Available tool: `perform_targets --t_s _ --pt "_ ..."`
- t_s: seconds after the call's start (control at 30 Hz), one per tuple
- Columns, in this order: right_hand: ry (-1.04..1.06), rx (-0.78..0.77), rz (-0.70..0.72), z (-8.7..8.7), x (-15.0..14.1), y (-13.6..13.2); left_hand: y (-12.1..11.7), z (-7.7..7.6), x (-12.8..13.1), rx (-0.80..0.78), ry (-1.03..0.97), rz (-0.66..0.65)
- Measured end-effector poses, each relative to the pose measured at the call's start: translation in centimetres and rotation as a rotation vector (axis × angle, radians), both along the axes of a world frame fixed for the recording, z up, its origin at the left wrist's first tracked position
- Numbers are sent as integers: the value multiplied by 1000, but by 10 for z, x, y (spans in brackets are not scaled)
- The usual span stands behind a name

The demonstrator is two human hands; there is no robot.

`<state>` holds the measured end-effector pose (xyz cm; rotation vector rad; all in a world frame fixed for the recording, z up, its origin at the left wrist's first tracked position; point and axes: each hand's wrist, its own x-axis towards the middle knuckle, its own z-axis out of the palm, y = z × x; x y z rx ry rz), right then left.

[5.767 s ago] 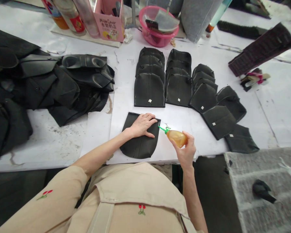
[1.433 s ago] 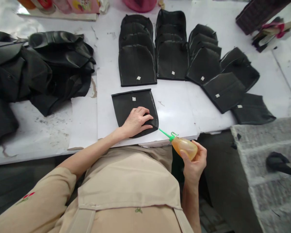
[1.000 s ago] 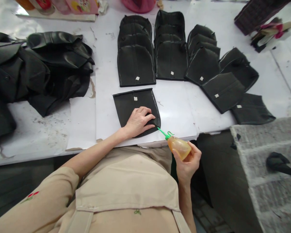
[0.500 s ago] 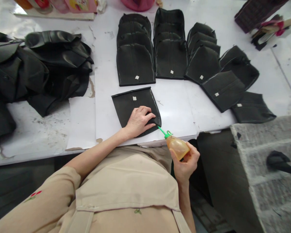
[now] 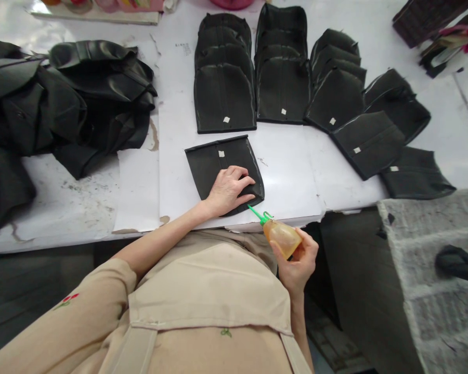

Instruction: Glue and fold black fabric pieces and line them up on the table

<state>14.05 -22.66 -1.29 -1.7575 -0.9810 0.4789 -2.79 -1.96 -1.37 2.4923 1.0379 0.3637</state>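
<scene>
A flat black leather-like piece (image 5: 206,163) with a small white tag lies near the table's front edge. A glossy line runs along its right edge. My left hand (image 5: 230,189) rests on its lower right part, fingers spread, pressing it down. In my right hand (image 5: 300,259) is a squeeze bottle of amber liquid, probably glue (image 5: 284,238), tilted with its green nozzle pointing up and left. The nozzle tip is at the piece's near edge, just below my left thumb; whether it touches I cannot tell.
Overlapping rows of similar black pieces (image 5: 224,98) lie beyond my hands and to the right. A heap of black material (image 5: 101,98) covers the left side. A dark woven box (image 5: 429,18) is at the back right; a grey fabric-covered surface (image 5: 425,249) is below right.
The nozzle has moved from the piece's upper right corner down its right side, then slightly left along the near edge. The piece has been turned, and my left hand has shifted lower on it.
</scene>
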Motion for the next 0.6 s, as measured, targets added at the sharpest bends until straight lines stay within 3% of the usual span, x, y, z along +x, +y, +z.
perform_targets --t_s 0.2,0.33,0.47,0.6 --pt "17 20 28 4 4 1 3 14 -39 -79 -94 -131" --pt "6 6 34 7 2 2 -5 3 -64 -17 -75 -126" --pt "-1 -3 62 7 -2 0 -15 -13 -62 25 -78 -45" --pt "4 -9 75 6 -6 -2 -20 -17 -50 63 -26 5"
